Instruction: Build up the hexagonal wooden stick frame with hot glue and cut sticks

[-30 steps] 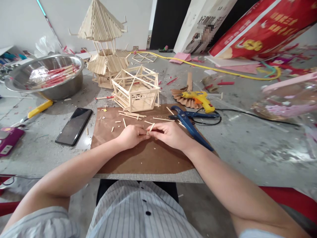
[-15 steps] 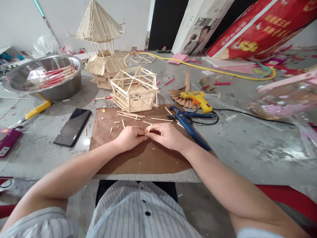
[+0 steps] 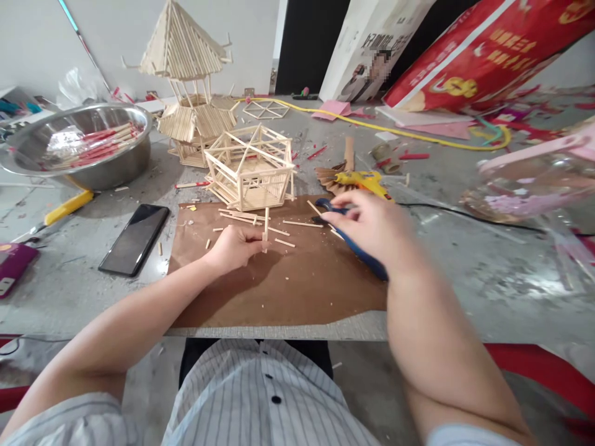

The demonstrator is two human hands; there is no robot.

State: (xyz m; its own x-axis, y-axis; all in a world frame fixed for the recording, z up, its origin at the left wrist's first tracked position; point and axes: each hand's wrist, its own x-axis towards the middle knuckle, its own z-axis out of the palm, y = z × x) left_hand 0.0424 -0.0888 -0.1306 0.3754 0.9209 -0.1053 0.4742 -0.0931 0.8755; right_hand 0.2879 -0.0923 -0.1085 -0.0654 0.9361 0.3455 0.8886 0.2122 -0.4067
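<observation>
My left hand (image 3: 232, 249) is closed in a pinch on a short wooden stick (image 3: 266, 219), which stands nearly upright above the brown sheet (image 3: 288, 297). Over at the right, my right hand (image 3: 376, 226) hovers by a blue-handled cutter (image 3: 360, 249), its thumb and fingers apart; nothing shows between them. The hand covers part of the cutter and the grip of the yellow glue gun (image 3: 357, 179). Several loose stick pieces (image 3: 302, 223) lie between the hands. Just behind them stands an open hexagonal stick frame (image 3: 263, 197).
A pagoda-like stick model (image 3: 186, 56) rises at the back left, beside a steel bowl (image 3: 125, 164) of red-tipped sticks. A phone (image 3: 134, 240) and a yellow-handled tool (image 3: 69, 207) lie at left. The glue gun's black cord (image 3: 446, 213) runs right; a yellow cable (image 3: 395, 129) crosses behind.
My right hand has left the stick and moved right, to the cutter and glue gun. My left hand keeps the stick, now more upright and slightly further left.
</observation>
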